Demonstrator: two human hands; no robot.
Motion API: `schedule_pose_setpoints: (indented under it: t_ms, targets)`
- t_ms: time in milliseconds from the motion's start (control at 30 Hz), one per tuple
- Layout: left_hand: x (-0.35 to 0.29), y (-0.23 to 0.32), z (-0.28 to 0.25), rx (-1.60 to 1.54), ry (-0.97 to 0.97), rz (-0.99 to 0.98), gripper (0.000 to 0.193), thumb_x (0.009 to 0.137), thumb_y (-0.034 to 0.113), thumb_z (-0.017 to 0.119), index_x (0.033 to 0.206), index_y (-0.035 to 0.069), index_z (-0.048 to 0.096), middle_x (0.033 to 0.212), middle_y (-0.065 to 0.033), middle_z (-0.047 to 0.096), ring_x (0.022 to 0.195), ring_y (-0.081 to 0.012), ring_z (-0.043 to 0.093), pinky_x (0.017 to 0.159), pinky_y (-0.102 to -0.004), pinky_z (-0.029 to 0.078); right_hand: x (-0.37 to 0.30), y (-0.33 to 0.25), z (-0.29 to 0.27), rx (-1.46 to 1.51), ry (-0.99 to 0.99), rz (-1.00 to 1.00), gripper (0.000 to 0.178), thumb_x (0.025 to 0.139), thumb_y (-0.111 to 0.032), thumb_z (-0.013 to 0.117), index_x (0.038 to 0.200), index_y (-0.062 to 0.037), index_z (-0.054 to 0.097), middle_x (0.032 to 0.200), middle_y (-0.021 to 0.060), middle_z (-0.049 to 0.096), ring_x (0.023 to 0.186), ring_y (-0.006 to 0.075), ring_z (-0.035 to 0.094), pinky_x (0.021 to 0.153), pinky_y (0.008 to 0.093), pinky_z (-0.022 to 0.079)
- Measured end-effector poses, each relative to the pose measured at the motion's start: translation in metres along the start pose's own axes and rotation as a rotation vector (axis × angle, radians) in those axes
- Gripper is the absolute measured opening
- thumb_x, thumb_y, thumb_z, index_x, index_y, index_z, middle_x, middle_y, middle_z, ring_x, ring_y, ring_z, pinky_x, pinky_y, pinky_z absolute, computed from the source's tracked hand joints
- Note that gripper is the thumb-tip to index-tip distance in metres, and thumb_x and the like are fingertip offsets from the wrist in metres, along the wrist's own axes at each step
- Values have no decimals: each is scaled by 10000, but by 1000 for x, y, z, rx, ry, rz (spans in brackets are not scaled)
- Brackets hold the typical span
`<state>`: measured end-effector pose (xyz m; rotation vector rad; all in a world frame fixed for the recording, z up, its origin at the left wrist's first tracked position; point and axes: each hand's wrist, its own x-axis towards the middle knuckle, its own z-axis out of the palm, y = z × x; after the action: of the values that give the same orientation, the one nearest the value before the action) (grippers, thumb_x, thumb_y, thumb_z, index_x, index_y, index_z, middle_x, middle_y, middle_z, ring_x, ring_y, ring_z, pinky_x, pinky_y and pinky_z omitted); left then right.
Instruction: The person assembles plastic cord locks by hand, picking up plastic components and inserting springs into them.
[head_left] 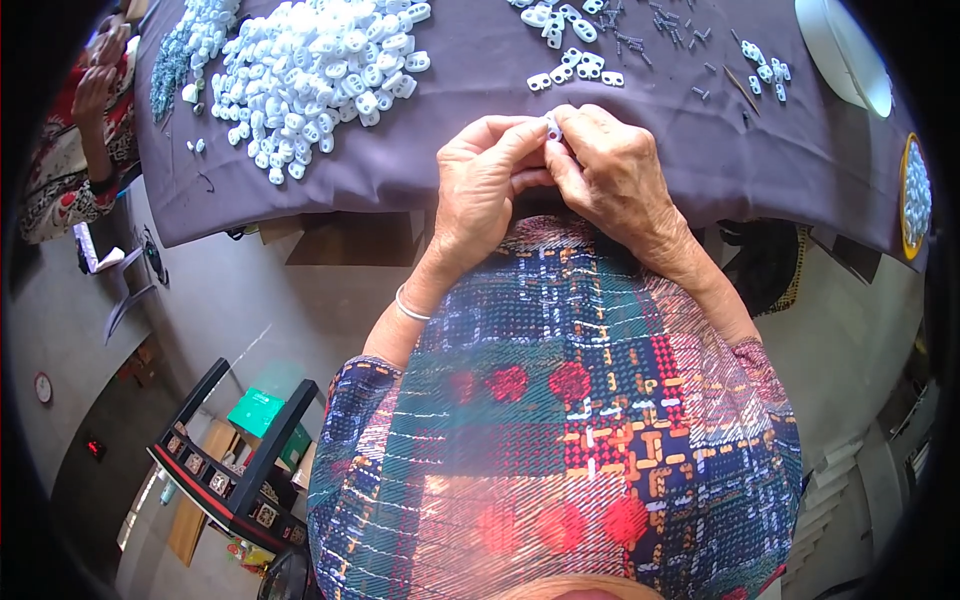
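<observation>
My left hand point(478, 182) and my right hand point(622, 168) meet at the near edge of the cloth-covered table. Between their thumbs and fingertips they pinch one small white plastic cord lock point(553, 128) with a dark hole in it. Just beyond my fingers lies a short row of similar white cord locks point(575, 72). More white pieces point(555, 20) lie farther back. Small dark grey pieces point(640, 42), either springs or screws, are scattered to their right. The insides of my fingers are partly hidden.
A large heap of white pieces point(320, 75) covers the table's left part, beside grey-blue small parts point(170, 75). A white basin point(845, 55) and a yellow-rimmed tray point(908, 200) stand right. A thin stick point(742, 90) lies near a small white cluster point(768, 72). Another person's hand point(95, 90) shows far left.
</observation>
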<state>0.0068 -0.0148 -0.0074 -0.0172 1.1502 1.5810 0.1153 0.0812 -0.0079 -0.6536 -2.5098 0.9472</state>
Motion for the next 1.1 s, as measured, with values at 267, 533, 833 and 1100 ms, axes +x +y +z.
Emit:
schedule_pose_setpoints:
  t_ms: [267, 533, 833, 1100]
  targets:
    - [-2, -6, 3, 63, 89, 63, 124, 848, 101, 614, 907, -7, 607, 819, -77, 639, 722, -119, 623, 616, -230, 543, 1, 2, 5, 10, 27, -47, 82, 751, -63, 570, 772, -7, 513, 669, 131, 528, 594, 287, 560, 531, 361, 470]
    - [0, -8, 1, 73, 104, 99, 117, 846, 98, 618, 896, -8, 614, 799, -59, 634, 704, -98, 612, 604, -209, 534, 0, 0, 7, -34, 27, -97, 89, 733, -21, 575, 788, -4, 507, 674, 128, 515, 606, 293, 555, 528, 363, 459]
    - [1, -11, 0, 12, 73, 113, 129, 861, 110, 600, 912, -8, 602, 794, -66, 632, 703, -114, 621, 603, -228, 538, -5, 4, 15, 53, 89, -15, 199, 740, -37, 612, 929, 4, 567, 769, 140, 587, 670, 278, 608, 581, 330, 499]
    - [-1, -3, -2, -8, 18, 15, 152, 882, 157, 571, 914, 9, 584, 847, -66, 619, 737, -134, 612, 603, -247, 515, -3, 5, 14, 135, 180, -31, 146, 757, -98, 609, 837, -5, 531, 684, 142, 563, 590, 295, 582, 517, 372, 480]
